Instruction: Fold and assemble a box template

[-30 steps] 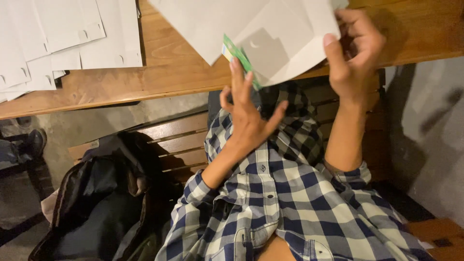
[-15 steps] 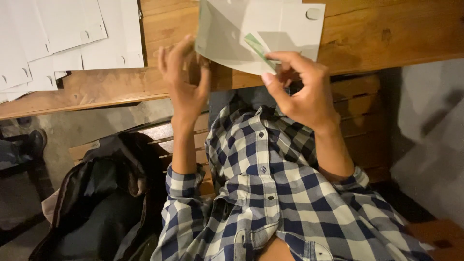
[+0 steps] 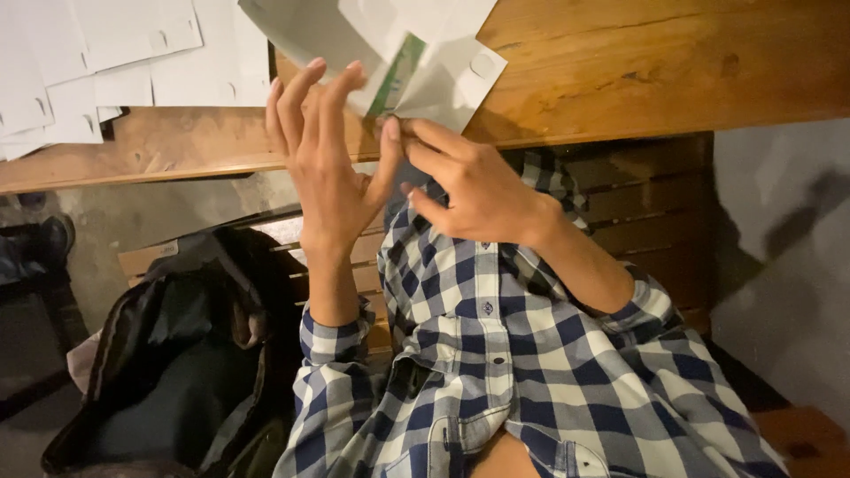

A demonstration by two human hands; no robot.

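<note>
Wood table (image 3: 637, 62), 2 hands, left hand (image 3: 329, 168), right hand (image 3: 469, 190), 1 folded paper (image 3: 390, 44)

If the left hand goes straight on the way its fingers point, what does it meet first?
Probably the folded white paper, just beyond the left hand fingertips; depth is unclear.
</note>
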